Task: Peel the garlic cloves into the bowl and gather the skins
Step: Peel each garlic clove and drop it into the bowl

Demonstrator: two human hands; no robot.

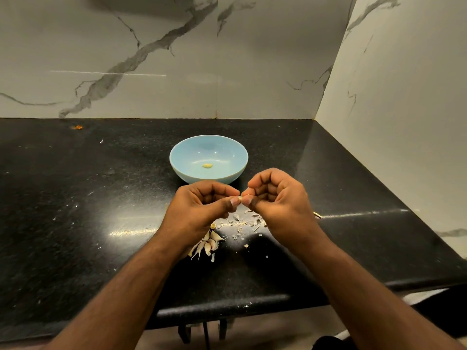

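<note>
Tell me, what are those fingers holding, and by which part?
A small garlic clove, pinched between both hands: the left hand grips one end with thumb and forefinger, the right hand the other. Most of it is hidden.

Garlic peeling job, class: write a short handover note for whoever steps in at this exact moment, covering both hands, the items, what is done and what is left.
Left hand and right hand: both pinch one small garlic clove between thumb and fingers, above the counter just in front of the bowl.
Blue bowl: holds one peeled clove.
Unpeeled cloves: a small pile under the left wrist.
Skins: scattered loose below the hands.
Done: one clove peeled.
Left: finish this clove, peel the pile, gather the skins.
</note>
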